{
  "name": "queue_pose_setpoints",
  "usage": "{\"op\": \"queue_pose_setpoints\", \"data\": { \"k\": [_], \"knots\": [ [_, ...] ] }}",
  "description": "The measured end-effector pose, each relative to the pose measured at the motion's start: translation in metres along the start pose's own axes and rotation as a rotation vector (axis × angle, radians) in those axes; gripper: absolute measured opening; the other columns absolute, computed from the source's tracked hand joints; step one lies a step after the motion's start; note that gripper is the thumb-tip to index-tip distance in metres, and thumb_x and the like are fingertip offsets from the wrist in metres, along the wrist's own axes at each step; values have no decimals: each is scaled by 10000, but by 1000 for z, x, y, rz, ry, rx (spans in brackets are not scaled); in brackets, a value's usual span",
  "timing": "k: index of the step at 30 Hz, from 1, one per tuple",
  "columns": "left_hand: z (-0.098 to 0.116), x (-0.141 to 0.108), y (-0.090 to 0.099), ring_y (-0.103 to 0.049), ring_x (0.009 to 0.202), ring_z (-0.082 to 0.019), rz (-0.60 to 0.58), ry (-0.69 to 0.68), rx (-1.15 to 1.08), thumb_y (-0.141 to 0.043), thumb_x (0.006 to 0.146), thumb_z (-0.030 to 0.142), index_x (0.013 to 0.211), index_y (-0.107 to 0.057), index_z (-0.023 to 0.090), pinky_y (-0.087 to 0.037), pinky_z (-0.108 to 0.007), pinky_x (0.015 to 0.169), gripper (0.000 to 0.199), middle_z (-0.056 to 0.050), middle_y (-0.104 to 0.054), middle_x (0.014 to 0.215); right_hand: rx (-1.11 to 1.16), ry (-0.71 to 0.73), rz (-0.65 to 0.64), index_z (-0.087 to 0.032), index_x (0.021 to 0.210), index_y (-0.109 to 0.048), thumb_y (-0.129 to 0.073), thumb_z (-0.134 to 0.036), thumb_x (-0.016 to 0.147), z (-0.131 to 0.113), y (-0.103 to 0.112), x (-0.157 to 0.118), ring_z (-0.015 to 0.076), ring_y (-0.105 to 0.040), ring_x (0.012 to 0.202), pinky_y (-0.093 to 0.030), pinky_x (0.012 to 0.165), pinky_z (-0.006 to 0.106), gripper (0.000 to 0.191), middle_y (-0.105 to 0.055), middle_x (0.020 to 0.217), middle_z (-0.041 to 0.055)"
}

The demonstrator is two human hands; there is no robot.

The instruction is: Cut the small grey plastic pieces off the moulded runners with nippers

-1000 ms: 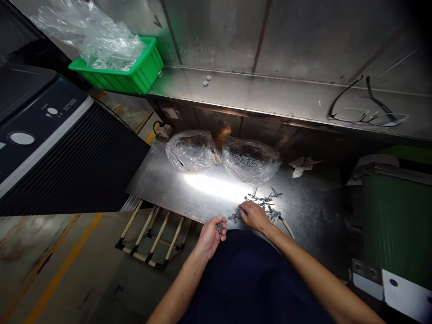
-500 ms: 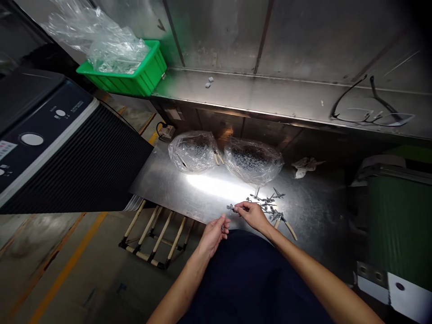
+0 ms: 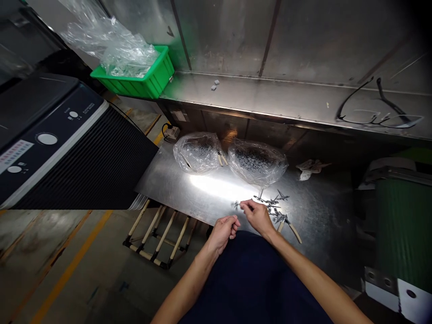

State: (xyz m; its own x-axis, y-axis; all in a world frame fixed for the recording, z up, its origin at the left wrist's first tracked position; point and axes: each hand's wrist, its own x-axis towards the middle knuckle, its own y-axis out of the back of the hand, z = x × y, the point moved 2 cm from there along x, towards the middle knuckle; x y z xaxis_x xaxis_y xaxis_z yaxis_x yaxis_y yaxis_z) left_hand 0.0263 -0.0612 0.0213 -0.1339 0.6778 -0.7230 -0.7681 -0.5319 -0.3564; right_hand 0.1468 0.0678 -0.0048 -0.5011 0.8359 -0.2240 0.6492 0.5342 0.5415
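Observation:
In my right hand (image 3: 258, 218), a small grey branched plastic piece (image 3: 235, 205) is pinched between thumb and fingertips, blurred at its outer end. My left hand (image 3: 222, 233) is closed just below and to the left of it; what its curled fingers hold, if anything, is hidden. Beyond the right hand lies a loose pile of similar grey branched pieces (image 3: 274, 202) on the metal table (image 3: 168, 177). Cutting pliers with cream handles (image 3: 294, 231) rest against the near side of that pile, beside my right wrist.
Behind are a clear bag of small dark parts (image 3: 254, 162) and another bag (image 3: 197, 150) with pliers (image 3: 222, 158) beside it. A crumpled cloth (image 3: 308, 168) lies right. Glasses (image 3: 378, 118) and a green bin (image 3: 148, 85) stand on the shelf. A green conveyor (image 3: 405, 225) borders the right.
The view has shifted slightly, so the scene sits a little further right. My right hand still pinches the grey piece, now blurred. My left hand stays closed close to it.

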Motion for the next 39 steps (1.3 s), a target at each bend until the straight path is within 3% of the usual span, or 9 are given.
{"op": "queue_pose_setpoints", "data": {
  "k": [6,11,14,17,21,24,28,34,39],
  "knots": [
    [-11,4,26,-534,580,-84,97,70,-217,-596,941,334,925,-620,125,-468,-214,510,211,7,-598,776,21,-209,118,-143,1070,-640,-600,-371,957,52,51,20,170,-646,864,-560,774,359,258,-661,1020,51],
    [-7,30,59,-626,766,-141,267,127,-387,-597,940,330,1108,-610,136,-556,-292,646,257,-55,-643,995,171,-266,27,-136,1007,-646,-618,-338,950,60,31,-3,144,-638,785,-558,727,324,211,-661,937,29],
    [17,48,73,-640,825,-160,333,94,-447,-603,937,322,1152,-603,143,-571,-318,686,280,-70,-642,1058,325,-293,-19,-135,929,-645,-621,-322,949,49,5,-16,123,-620,710,-549,686,297,190,-649,845,4],
    [60,65,80,-644,835,-163,339,21,-489,-605,936,317,1158,-603,143,-575,-323,693,282,-72,-644,1068,526,-321,-42,-135,864,-643,-648,-320,928,27,-5,-24,113,-604,646,-537,652,283,195,-636,754,-17],
    [121,81,76,-651,846,-165,249,-67,-524,-605,937,307,1149,-610,140,-581,-326,704,270,-73,-651,1068,865,-342,-33,-157,898,-679,-789,-420,776,-18,16,-44,150,-646,690,-536,682,304,310,-712,828,39],
    [151,91,67,-659,872,-172,177,-94,-535,-606,937,292,1149,-612,139,-587,-334,719,262,-75,-655,1083,1108,-329,-8,-172,906,-680,-815,-448,740,-55,39,-65,127,-632,675,-524,683,286,350,-716,845,43],
    [163,103,66,-659,879,-174,179,-46,-521,-603,939,284,1159,-610,139,-587,-333,721,264,-80,-653,1100,1336,-321,34,-174,878,-682,-826,-435,738,-87,52,-87,90,-575,562,-510,606,264,329,-671,729,-1],
    [166,121,86,-644,855,-169,365,68,-406,-599,939,313,1186,-592,147,-578,-325,696,298,-79,-636,1101,1538,-305,86,-173,879,-695,-834,-373,746,-93,45,-104,94,-571,537,-504,551,248,277,-635,673,-24],
    [206,141,85,-642,856,-170,448,26,-275,-598,939,328,1188,-591,149,-576,-329,700,307,-79,-635,1099,1639,-294,114,-177,852,-693,-816,-342,771,-94,35,-109,79,-566,530,-504,557,227,221,-611,650,-38]
  ]
}}
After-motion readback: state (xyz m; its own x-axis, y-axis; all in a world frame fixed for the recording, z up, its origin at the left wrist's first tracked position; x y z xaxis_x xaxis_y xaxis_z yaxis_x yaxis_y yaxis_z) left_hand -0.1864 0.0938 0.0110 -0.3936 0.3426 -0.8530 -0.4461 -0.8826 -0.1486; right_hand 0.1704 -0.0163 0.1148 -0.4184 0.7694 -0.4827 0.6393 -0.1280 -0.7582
